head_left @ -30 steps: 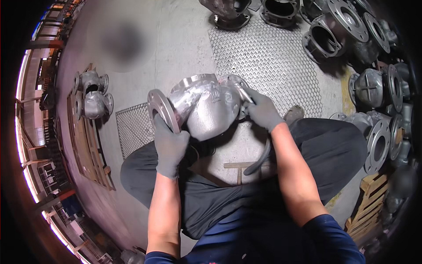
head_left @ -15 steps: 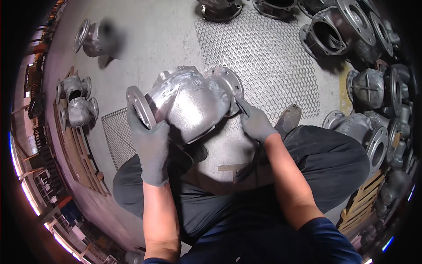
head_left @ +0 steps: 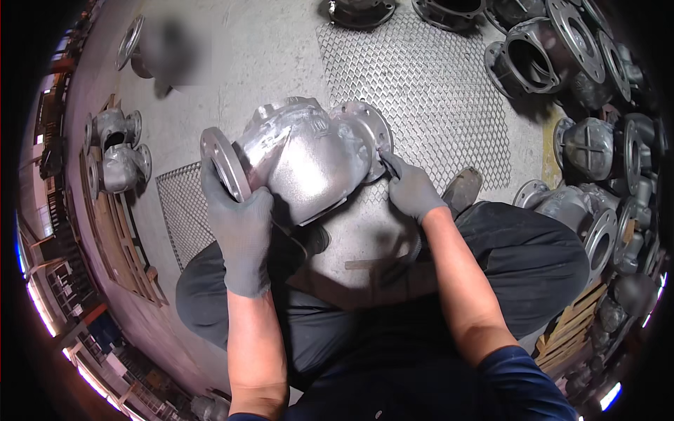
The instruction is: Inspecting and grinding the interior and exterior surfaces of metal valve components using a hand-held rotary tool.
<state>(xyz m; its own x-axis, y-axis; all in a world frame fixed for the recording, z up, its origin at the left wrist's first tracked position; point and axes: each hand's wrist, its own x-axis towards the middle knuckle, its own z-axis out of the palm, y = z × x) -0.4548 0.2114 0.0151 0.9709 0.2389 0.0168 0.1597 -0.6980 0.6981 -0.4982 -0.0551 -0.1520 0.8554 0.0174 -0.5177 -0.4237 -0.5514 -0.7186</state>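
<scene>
Between my knees is a silvery-grey cast-metal valve body (head_left: pixel 302 165), with a rounded belly and a round, drilled flange at either end. My left hand (head_left: pixel 239 228), in a grey glove, is closed around the rim of the left flange (head_left: pixel 223 163), thumb on the near side and fingers partly hidden behind it. The gloved right hand (head_left: pixel 414 189) is closed at the lower edge of the right flange (head_left: pixel 372 137), index finger and thumb against the rim. Whether anything small sits in that pinch, I cannot make out. What supports the casting underneath is hidden.
Expanded-metal mesh (head_left: pixel 421 98) covers floor ahead, with another mesh piece (head_left: pixel 184 203) at left. More flanged castings (head_left: pixel 586 147) crowd the right side. Two castings (head_left: pixel 121 168) rest near a wooden pallet (head_left: pixel 126 245) at left. Another pallet (head_left: pixel 572 330) stands at lower right.
The view has shifted slightly. The right hand has moved a little along the right flange's edge; the left hand keeps its hold and the valve body stays nearly in place.
</scene>
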